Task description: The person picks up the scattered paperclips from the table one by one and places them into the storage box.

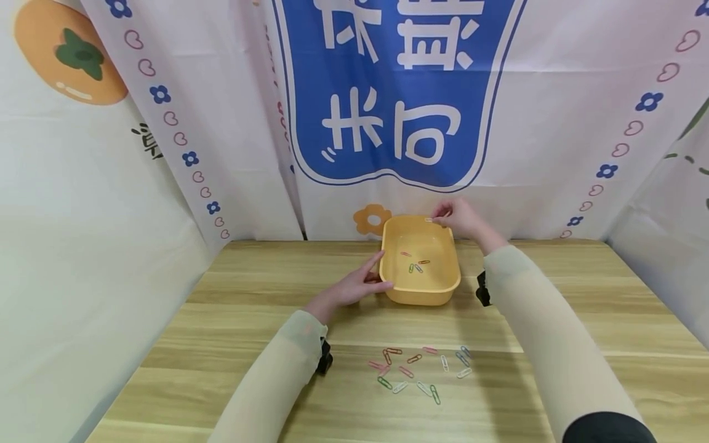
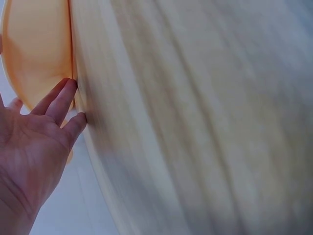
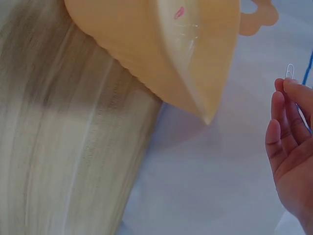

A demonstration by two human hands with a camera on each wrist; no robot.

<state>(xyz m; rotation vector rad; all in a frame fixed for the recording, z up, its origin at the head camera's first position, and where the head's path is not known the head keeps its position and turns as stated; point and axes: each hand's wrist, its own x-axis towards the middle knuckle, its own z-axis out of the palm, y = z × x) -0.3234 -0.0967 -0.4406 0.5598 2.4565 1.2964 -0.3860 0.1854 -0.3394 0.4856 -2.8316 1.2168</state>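
A yellow plastic basin stands at the far edge of the table. Several coloured paper clips lie on its floor. Above its far rim, my right hand pinches a white paper clip between thumb and fingertips. My left hand touches the basin's left side with fairly straight fingers, the thumb by the near left corner; in the left wrist view its fingertips lie against the basin's lower side. Nearer me on the table are several loose paper clips in red, pink, green, white and blue.
The wood-grain table ends at a white printed cloth hanging right behind the basin. More cloth hangs at both sides. Dark wrist bands sit on both sleeves.
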